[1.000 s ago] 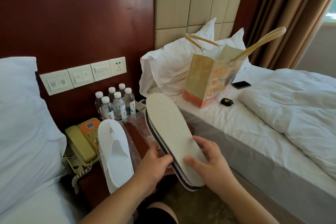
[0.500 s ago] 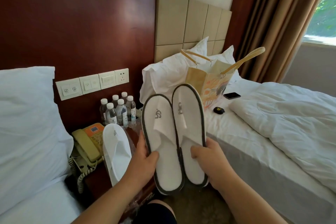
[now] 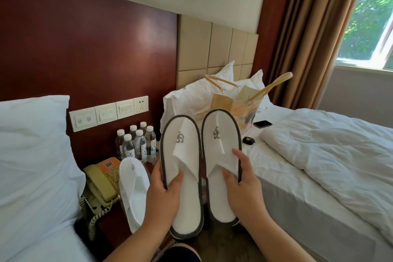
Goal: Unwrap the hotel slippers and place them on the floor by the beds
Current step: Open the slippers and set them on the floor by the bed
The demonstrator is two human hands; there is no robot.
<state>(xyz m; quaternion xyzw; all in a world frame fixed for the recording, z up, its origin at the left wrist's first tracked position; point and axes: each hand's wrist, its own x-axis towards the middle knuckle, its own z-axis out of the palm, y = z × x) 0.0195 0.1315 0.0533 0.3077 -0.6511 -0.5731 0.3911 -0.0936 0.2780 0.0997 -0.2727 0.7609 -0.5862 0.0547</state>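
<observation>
While upright, two white, grey-trimmed slippers [image 3: 187, 202]

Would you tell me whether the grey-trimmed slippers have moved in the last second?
Yes. The grey-trimmed slippers, stacked sole-up left of the paper bag before, are now side by side, uppers showing, one toe overlapping it.

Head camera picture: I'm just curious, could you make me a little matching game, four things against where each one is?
Things: 1 grey-trimmed slippers; 2 plain white slipper; 3 black phone; 4 water bottles.
Places: A below the wall switches; B on the right bed; C beside the telephone; D in the left hand and right hand.
Pairs: 1-D, 2-C, 3-B, 4-A.
</observation>
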